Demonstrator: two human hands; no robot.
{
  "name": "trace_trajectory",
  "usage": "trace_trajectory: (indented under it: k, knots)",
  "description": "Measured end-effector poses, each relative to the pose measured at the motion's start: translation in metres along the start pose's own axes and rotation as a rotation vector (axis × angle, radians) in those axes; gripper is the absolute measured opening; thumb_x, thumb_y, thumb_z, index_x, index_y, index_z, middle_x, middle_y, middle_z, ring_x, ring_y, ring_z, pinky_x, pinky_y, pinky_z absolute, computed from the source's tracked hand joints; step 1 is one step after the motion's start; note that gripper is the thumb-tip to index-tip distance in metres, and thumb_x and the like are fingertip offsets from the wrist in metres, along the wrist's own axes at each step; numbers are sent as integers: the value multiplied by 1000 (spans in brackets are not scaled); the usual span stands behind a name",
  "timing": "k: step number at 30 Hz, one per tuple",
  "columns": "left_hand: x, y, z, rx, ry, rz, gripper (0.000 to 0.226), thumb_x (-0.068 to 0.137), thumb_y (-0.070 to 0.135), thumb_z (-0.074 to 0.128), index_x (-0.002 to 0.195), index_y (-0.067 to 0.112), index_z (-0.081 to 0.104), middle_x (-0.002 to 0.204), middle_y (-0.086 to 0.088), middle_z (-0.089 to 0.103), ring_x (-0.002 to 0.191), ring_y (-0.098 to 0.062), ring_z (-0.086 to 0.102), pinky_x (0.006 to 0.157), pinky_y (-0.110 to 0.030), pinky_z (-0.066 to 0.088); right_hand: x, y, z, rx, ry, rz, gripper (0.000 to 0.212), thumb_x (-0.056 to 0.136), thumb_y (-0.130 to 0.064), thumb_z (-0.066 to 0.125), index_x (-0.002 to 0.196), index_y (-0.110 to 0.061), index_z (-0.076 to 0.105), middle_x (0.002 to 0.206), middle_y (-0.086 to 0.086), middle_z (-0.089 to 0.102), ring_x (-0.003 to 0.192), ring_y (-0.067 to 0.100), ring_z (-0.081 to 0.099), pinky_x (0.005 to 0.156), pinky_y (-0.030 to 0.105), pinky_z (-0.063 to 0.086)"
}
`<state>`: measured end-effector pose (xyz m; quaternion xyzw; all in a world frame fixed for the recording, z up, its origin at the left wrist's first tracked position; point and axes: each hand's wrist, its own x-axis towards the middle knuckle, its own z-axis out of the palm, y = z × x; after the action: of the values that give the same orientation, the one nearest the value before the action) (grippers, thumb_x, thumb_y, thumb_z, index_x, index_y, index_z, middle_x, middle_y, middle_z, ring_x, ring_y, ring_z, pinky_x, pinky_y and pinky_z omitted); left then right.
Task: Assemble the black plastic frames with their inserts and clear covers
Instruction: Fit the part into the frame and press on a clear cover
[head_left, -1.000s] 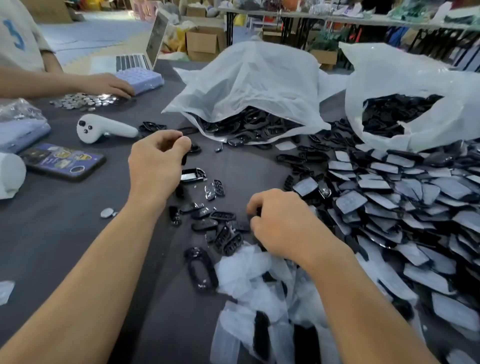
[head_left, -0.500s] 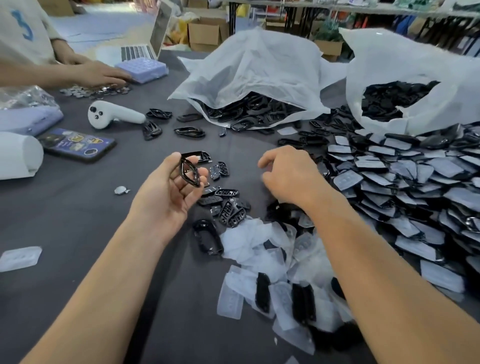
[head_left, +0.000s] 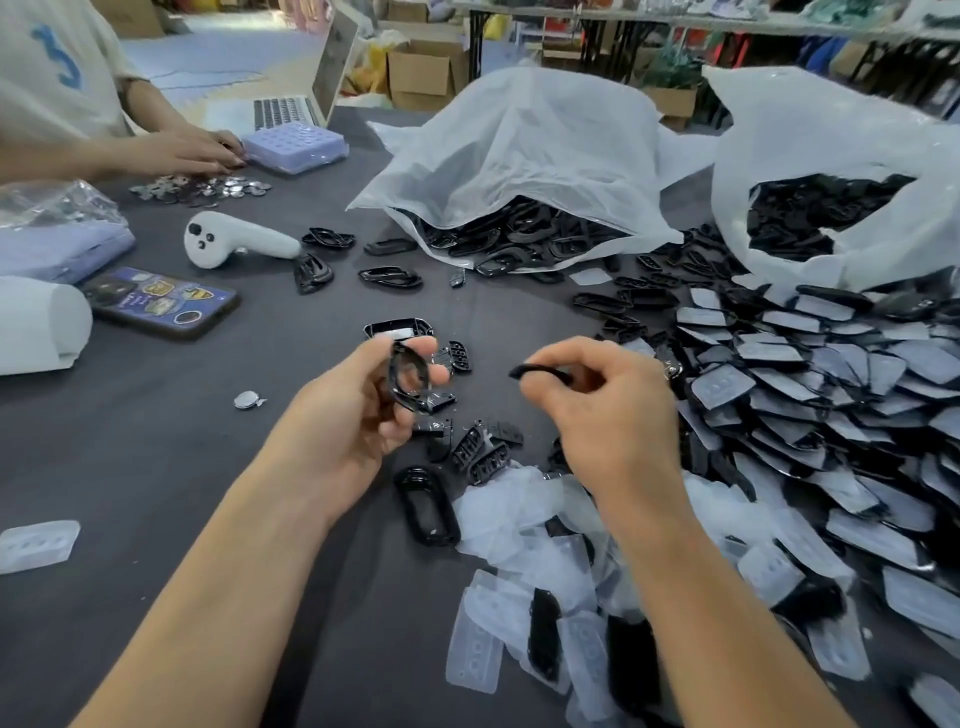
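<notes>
Two hands mid-tabletop: left hand (head_left: 363, 410) grips black frame (head_left: 408, 376) in curled fingers, right hand (head_left: 597, 410) pinches small black part (head_left: 540, 371) just right of it. Dark grey tabletop (head_left: 156, 441); clear covers (head_left: 779, 389) heaped right, white bags (head_left: 519, 156) of black pieces far, phone (head_left: 161, 301) left. Cardboard boxes (head_left: 426, 73) on floor behind.

Pinched black piece (head_left: 537, 371) partly hidden.

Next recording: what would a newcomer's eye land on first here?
At centre, the left hand holds a black frame while the right hand pinches a small black part beside it. To the right sprawls a big pile of clear covers, and at the back two white bags lie open, full of black parts.
</notes>
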<state>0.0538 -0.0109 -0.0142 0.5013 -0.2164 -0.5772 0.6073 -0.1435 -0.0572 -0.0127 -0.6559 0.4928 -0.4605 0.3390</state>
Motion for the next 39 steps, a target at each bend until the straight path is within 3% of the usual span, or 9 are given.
trace_trajectory:
  k: [4, 9, 12, 14, 17, 24, 30, 34, 39]
  knots:
    - [-3, -8, 7, 130, -108, 43, 45, 110, 31, 43, 95, 25, 86, 107, -8, 80, 66, -6, 58, 51, -14, 47, -16, -7, -11, 178, 97, -62, 21, 84, -13, 80, 83, -34, 79, 56, -17, 61, 48, 1, 48, 47, 15, 40]
    - [-7, -12, 9, 182, -267, 74, 32, 94, 36, 57, 116, 28, 79, 124, -8, 76, 90, -10, 70, 83, -24, 58, -13, -14, -6, 380, -24, 27, 12, 86, -18, 75, 85, -29, 79, 72, -11, 72, 63, 2, 61, 64, 17, 48]
    - [-8, -14, 8, 183, -305, 78, 34, 92, 32, 59, 120, 28, 78, 128, -6, 75, 103, -13, 73, 92, -27, 56, -14, -11, -1, 367, -85, 85, 30, 92, -3, 68, 98, -31, 76, 65, -13, 64, 59, 3, 55, 61, 18, 47]
    - [-9, -12, 9, 143, -321, 74, 33, 94, 27, 58, 119, 26, 79, 129, -8, 74, 106, -15, 73, 91, -27, 58, -15, -11, -1, 405, -108, 132, 36, 93, 1, 66, 107, -32, 68, 64, -4, 65, 55, 11, 53, 54, 23, 48]
    - [-10, -11, 11, 76, -303, 58, 31, 92, 22, 59, 113, 20, 81, 119, -11, 77, 98, -18, 77, 86, -28, 61, -14, -13, -3, 537, -123, 172, 18, 92, 4, 68, 94, -14, 67, 62, 6, 69, 50, 18, 57, 46, 24, 48]
    - [-12, -13, 13, 46, -297, 15, 29, 90, 20, 60, 107, 17, 83, 108, -16, 79, 96, -23, 79, 82, -31, 63, -14, -17, -3, 660, -168, 262, 17, 87, 4, 75, 78, -11, 72, 61, 11, 69, 57, 24, 66, 48, 22, 50]
    - [-12, -11, 9, 63, -296, 5, 30, 90, 18, 60, 110, 16, 82, 117, -20, 76, 107, -31, 76, 84, -35, 63, -13, -20, -2, 731, -171, 372, 13, 94, 3, 67, 85, -6, 66, 70, 17, 71, 65, 30, 75, 54, 23, 57]
    - [-14, -10, 11, 100, -287, -8, 32, 89, 18, 58, 110, 19, 82, 113, -18, 78, 103, -27, 78, 79, -34, 64, -12, -18, -4, 774, -159, 410, 8, 96, 6, 62, 95, -2, 62, 82, 26, 69, 70, 36, 75, 57, 24, 59]
    - [-15, -11, 15, 134, -170, 9, 27, 103, 5, 51, 110, 10, 77, 102, -16, 80, 92, -21, 80, 66, -25, 63, -11, -18, -6, 807, -143, 395, 15, 96, 8, 60, 99, -7, 59, 67, 11, 70, 59, 23, 73, 55, 23, 58]
